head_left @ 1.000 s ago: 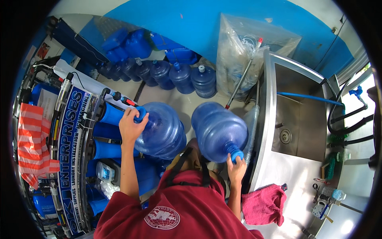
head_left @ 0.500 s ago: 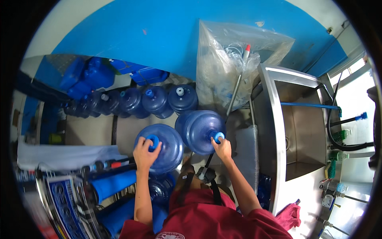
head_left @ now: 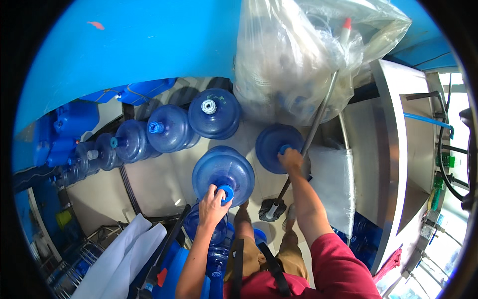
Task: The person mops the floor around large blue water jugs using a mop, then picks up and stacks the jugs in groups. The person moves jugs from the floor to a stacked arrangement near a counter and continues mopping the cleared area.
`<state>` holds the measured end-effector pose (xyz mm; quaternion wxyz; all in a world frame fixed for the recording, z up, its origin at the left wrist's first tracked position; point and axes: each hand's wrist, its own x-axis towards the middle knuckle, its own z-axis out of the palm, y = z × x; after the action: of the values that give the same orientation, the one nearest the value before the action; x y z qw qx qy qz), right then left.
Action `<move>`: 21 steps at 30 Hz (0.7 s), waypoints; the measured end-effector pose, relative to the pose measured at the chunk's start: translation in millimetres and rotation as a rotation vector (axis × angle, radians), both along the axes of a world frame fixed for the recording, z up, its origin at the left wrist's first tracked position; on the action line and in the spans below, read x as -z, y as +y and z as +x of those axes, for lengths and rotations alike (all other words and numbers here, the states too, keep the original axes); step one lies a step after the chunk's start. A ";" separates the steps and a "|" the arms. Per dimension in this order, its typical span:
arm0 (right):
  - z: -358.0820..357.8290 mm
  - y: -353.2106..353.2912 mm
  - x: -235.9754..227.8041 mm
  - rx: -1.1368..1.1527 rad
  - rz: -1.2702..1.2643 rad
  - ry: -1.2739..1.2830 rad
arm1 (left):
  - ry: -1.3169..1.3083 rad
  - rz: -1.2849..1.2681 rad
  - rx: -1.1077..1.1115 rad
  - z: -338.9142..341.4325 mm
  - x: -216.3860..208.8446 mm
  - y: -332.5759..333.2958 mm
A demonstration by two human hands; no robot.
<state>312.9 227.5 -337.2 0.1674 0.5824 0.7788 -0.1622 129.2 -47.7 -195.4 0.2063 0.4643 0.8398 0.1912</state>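
My left hand grips the blue neck of a large translucent blue water jug, which stands tilted slightly toward me. With my right arm stretched forward, my right hand holds the blue neck of a second water jug. That jug is beside the metal pole, apart from the first one, and my fingers hide part of its neck. Beyond them stands a row of similar jugs; the nearest of these has a white cap.
A long metal pole slants down to the floor between my right arm and a big clear plastic bag. At the right stands a stainless steel sink. Blue jerrycans are at the far left. More jugs stand by my legs.
The right jug has moved forward and away from the left jug, opening a gap between them. My right arm has reached further out. The view has turned and shifted closer to the bag.
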 end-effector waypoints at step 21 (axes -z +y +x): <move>51.1 55.0 5.7 -0.129 0.105 -0.038 | -0.187 0.062 0.325 -4.3 111.7 124.1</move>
<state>364.0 282.5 -342.8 0.1616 0.5419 0.8188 -0.0989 124.9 76.4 -307.1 0.2973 0.5802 0.7246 0.2234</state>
